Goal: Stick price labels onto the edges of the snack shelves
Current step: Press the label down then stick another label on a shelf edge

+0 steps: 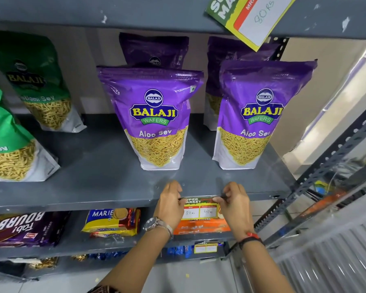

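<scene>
A green, yellow and red price label [200,208] with handwritten prices hangs against the front edge of the grey middle shelf [106,203]. My left hand [170,203] pinches its top left corner against the edge. My right hand [234,203] pinches its top right corner. Both thumbs press on the label's upper strip. Purple Aloo Sev bags [156,119] stand on the shelf just behind the label. Another label [251,17] reading 80 rs sits tilted on the top shelf's edge. A small yellow label [205,248] is on the lower shelf's edge.
Green sev bags [13,132] stand at the left of the middle shelf. Below lie Bourbon packs [19,228], Marie biscuits [112,222] and an orange cookie pack [201,227]. A perforated grey upright [334,153] and a corrugated metal surface [330,256] are at the right.
</scene>
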